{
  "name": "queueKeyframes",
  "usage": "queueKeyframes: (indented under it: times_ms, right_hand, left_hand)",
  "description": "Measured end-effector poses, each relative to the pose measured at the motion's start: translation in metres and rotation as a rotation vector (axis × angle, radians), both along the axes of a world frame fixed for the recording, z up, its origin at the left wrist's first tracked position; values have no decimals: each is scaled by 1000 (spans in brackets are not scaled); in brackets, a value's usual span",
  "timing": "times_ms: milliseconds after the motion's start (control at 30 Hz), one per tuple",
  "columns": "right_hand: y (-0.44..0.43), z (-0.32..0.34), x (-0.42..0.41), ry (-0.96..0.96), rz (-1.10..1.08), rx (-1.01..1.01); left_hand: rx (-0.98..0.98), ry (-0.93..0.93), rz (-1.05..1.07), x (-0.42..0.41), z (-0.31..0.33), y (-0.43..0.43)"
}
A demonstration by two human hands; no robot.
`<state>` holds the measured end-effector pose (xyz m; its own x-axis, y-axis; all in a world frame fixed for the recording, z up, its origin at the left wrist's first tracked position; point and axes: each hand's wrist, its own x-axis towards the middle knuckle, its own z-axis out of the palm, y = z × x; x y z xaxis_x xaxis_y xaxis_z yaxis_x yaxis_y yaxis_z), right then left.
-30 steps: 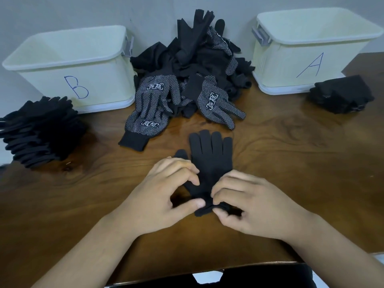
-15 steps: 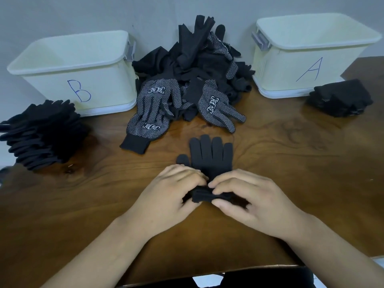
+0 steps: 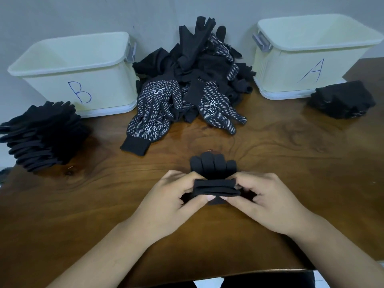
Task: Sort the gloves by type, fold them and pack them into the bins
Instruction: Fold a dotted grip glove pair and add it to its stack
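folding: left hand and right hand, fingers curled, pinch the plain glove, its cuff now doubled over the palm. it sits just before the loose pile; fold half done.

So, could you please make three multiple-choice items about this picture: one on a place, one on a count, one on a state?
1. Where does bin A stand relative to the glove pile?
A) left of it
B) right of it
C) behind it

2. How many cream bins stand on the table?
A) three
B) one
C) two

3. What state is the plain black glove in?
A) partly folded
B) flat, untouched
C) packed in a bin

Key: 1 B, bin A is on the pile's right; 2 C, only bin A and bin B show; 3 A, the left hand and right hand pinch its fold.
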<state>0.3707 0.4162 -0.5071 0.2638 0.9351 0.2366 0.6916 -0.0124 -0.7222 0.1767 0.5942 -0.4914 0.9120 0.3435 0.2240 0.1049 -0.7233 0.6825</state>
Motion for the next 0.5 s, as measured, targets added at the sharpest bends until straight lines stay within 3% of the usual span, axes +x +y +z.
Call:
queueKeyframes:
  times_ms: [200, 500]
  right_hand:
    - [2, 2, 0, 59, -35, 1]
    - [13, 11, -6, 52, -185, 57]
  left_hand:
    - [-213, 160, 17, -7, 5, 3]
    - [-151, 134, 217, 4, -5, 5]
